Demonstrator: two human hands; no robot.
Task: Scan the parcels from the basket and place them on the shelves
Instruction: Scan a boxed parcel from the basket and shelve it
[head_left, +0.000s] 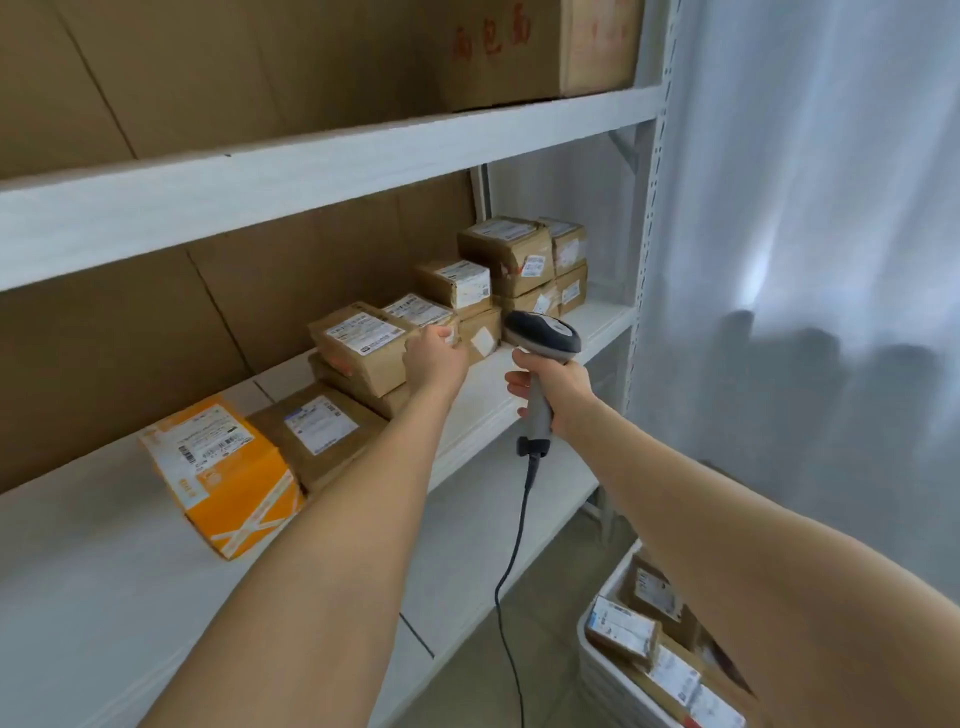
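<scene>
My left hand (434, 358) reaches onto the middle shelf (483, 384) and grips the edge of a brown labelled parcel (415, 312) that lies on a stack of boxes. Beside it sits another brown parcel (358, 345) on a flatter one. My right hand (558, 387) holds a grey barcode scanner (543, 338) by its handle, its head turned toward the parcels; the cable hangs down. The white basket (602, 670) at the lower right holds several more labelled parcels (621, 629).
An orange box (223, 478) and a flat brown parcel (317, 431) lie at the shelf's left. More brown boxes (511, 254) are stacked at the far right. Large cartons (540, 47) fill the upper shelf. A white curtain (805, 260) hangs to the right.
</scene>
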